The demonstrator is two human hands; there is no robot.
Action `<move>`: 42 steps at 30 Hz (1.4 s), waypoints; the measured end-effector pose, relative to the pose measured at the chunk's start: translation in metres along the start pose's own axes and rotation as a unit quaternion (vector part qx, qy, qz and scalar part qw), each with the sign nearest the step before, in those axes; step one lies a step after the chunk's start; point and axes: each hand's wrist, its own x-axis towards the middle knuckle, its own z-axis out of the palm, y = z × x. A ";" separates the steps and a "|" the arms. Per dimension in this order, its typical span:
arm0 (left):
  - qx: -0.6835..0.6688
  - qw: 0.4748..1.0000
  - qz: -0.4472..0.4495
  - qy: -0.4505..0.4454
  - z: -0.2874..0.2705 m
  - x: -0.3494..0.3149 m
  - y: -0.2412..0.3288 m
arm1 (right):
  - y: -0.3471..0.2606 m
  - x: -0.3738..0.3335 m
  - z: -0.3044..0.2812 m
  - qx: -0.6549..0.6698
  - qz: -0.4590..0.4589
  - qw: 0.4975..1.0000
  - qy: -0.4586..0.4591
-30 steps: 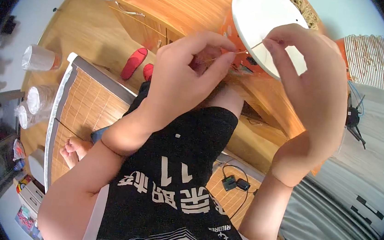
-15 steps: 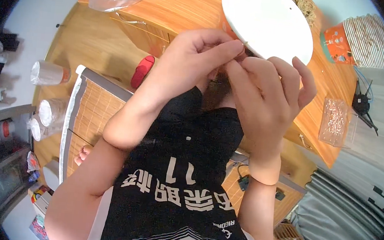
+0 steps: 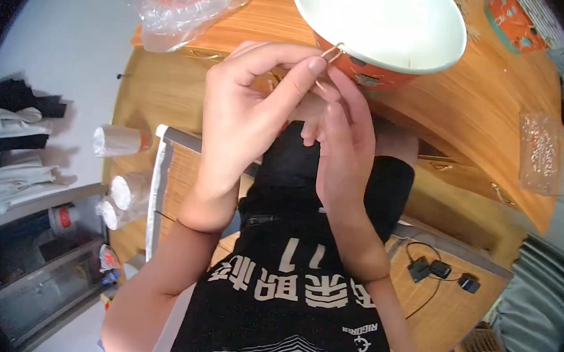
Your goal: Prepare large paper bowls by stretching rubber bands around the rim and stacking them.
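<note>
A thin tan loop that looks like a rubber band point(image 3: 335, 50) stands up from my fingertips at the near rim of a paper bowl point(image 3: 373, 73), orange-red outside and white inside. My left hand point(image 3: 251, 105) is closed, pinching the loop between thumb and index finger. Lower and to the right, my right hand point(image 3: 347, 145) has its fingers bent in against the left fingertips. A thin strand seems to run down between its thumb and index finger. The overlapping fingers partly hide the band's lower end.
On the wooden table point(image 3: 270, 12), a clear plastic bag point(image 3: 196, 11) with stacked bowls lies left. A tan stringy pile point(image 3: 463, 0) is behind the bowl; another bowl stack point(image 3: 511, 21) is at far right. A clear plastic pack point(image 3: 539, 153) lies near the right edge.
My view has shifted, and the bowl's inside and orange wall now show. Both hands appear lower against the bowl; my right hand has turned and tucked in. The tan loop has come into sight.
</note>
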 end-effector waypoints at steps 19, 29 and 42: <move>-0.233 0.958 -0.157 -0.055 0.004 0.003 -0.021 | 0.004 -0.002 0.000 -0.182 -0.109 0.977 -0.027; -0.294 0.942 -0.157 -0.045 0.008 -0.003 -0.022 | 0.012 0.014 -0.012 -0.248 -0.198 0.947 0.054; -0.171 0.984 -0.041 0.030 0.024 -0.009 -0.022 | -0.022 0.017 -0.011 -0.417 -0.405 0.807 0.100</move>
